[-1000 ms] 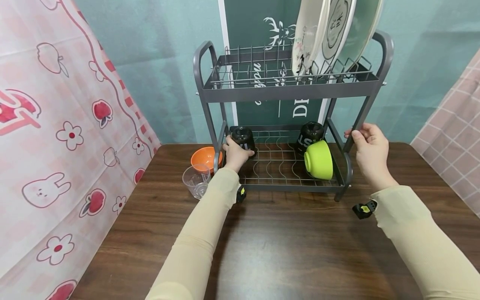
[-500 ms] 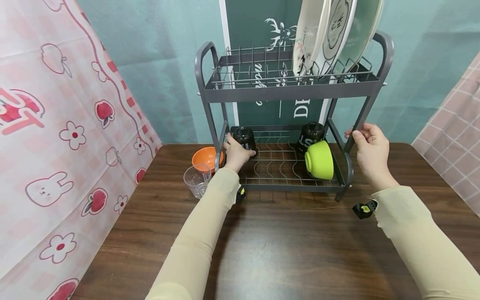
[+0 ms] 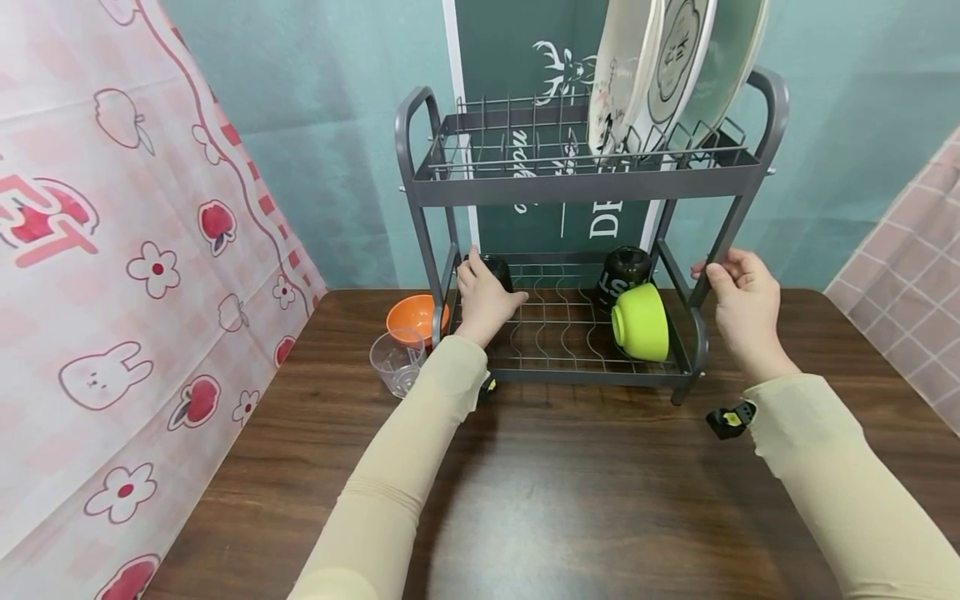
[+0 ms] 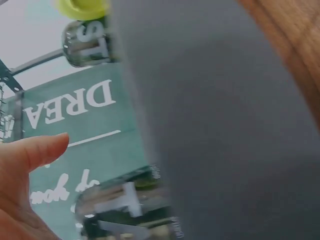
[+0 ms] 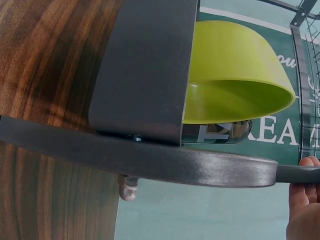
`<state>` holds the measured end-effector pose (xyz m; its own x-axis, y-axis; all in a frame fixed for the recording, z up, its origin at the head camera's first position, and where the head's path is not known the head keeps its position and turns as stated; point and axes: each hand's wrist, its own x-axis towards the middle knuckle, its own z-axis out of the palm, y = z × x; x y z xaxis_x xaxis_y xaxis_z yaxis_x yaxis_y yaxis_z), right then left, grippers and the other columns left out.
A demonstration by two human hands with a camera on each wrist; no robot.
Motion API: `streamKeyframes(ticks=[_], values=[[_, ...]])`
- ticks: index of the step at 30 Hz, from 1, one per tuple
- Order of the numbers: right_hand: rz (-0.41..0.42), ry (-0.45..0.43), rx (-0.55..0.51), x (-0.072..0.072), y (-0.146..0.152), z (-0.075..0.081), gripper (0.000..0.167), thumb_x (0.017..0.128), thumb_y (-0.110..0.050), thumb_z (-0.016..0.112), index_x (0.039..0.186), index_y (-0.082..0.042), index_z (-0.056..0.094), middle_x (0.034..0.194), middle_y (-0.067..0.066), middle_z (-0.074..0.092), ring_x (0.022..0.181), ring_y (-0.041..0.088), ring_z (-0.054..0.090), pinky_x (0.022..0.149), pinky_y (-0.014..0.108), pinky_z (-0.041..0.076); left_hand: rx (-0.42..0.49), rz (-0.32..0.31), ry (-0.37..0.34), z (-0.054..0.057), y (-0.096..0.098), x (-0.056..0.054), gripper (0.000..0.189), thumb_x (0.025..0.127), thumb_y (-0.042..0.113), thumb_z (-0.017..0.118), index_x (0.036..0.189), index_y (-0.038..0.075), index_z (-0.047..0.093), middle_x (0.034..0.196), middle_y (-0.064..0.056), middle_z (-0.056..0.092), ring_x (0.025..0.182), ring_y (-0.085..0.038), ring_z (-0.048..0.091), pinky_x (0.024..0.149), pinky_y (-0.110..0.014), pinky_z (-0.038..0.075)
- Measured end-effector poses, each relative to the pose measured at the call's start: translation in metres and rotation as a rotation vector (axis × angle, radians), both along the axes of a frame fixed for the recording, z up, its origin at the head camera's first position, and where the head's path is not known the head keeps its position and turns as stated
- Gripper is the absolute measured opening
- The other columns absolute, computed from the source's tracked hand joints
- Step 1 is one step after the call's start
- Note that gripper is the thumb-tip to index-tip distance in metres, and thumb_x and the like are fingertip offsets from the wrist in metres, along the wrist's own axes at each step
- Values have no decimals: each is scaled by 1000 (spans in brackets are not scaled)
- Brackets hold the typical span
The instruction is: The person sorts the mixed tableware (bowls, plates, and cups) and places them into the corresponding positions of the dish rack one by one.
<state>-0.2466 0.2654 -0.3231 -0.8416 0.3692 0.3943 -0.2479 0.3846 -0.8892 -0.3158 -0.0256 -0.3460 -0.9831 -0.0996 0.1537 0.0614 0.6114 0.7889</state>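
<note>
A grey two-tier dish rack [image 3: 585, 190] stands on the wooden table. My left hand [image 3: 486, 302] is at the left of its lower tier with fingers extended and thumb spread. Partly behind that hand sits an upside-down black glass cup [image 3: 498, 268]. In the left wrist view, the thumb [image 4: 45, 150] is apart from this lettered cup [image 4: 131, 205]. My right hand [image 3: 744, 312] pinches the rack's right front post between thumb and fingers. On the lower tier's right side, a lime-green bowl [image 3: 642, 322] lies tipped on its side in front of another black glass cup [image 3: 626, 271].
Several plates [image 3: 678, 67] stand upright in the right of the upper tier. On the table left of the rack are an orange bowl [image 3: 408, 314] and a clear cup [image 3: 397, 371]. A pink patterned cloth [image 3: 165, 333] hangs at the left.
My left hand has come off the left black cup, shifting slightly up and right, with its thumb spreading outward. The right hand stays at the rack post. The view has shifted slightly.
</note>
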Motion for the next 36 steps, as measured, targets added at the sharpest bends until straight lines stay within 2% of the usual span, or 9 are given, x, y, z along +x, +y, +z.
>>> streamKeyframes(ticks=[6, 12, 17, 22, 25, 28, 32, 36], values=[[5, -3, -8, 0, 1, -1, 13, 95, -19, 49, 106, -24, 55, 83, -25, 61, 83, -7, 59, 76, 7, 42, -39, -35, 82, 12, 1, 8, 106, 76, 33, 75, 147, 15, -2, 149, -12, 8, 140, -27, 9, 106, -44, 34], [6, 7, -10, -1, 1, 0, 13, 95, -19, 49, 106, -23, 55, 83, -25, 61, 82, -7, 59, 76, 7, 42, -32, -85, 149, 37, -4, 32, 105, 78, 34, 73, 147, 16, -4, 150, -11, 6, 140, -26, 9, 110, -44, 29], [6, 19, -6, -1, 1, 1, 13, 95, -18, 49, 105, -23, 55, 82, -25, 61, 82, -8, 59, 76, 6, 42, 43, -118, 175, 60, -17, 57, 103, 78, 34, 73, 147, 19, -2, 149, -10, 6, 138, -25, 14, 108, -44, 31], [0, 31, 19, -2, 1, 1, 13, 95, -18, 49, 106, -24, 54, 82, -26, 61, 81, -8, 59, 75, 7, 41, 165, -103, 294, 78, -37, 79, 97, 78, 29, 73, 146, 18, 4, 147, -8, 12, 137, -20, 19, 109, -40, 30], [5, 32, 20, -2, 1, 0, 14, 95, -19, 49, 106, -23, 54, 82, -26, 61, 82, -9, 59, 75, 7, 41, 220, -76, 369, 85, -52, 90, 95, 77, 26, 73, 145, 18, 7, 145, -8, 16, 135, -17, 21, 110, -36, 27], [6, 26, 19, -2, 1, 0, 14, 95, -18, 49, 107, -24, 54, 83, -26, 61, 82, -8, 59, 75, 7, 41, 261, -50, 394, 90, -68, 97, 94, 76, 24, 74, 144, 19, 9, 145, -6, 16, 136, -13, 20, 112, -34, 23], [6, 22, 5, -2, 1, -1, 14, 95, -17, 49, 106, -24, 54, 83, -25, 61, 82, -8, 59, 76, 7, 42, 297, -20, 373, 93, -91, 100, 92, 77, 22, 74, 143, 21, 10, 145, -5, 15, 135, -12, 20, 113, -36, 20], [1, 10, -2, -1, 1, -1, 14, 95, -18, 48, 107, -24, 54, 83, -25, 61, 83, -6, 59, 76, 7, 41, 297, 23, 326, 88, -115, 96, 87, 78, 21, 72, 142, 18, 12, 145, -8, 16, 136, -15, 20, 113, -37, 20]])
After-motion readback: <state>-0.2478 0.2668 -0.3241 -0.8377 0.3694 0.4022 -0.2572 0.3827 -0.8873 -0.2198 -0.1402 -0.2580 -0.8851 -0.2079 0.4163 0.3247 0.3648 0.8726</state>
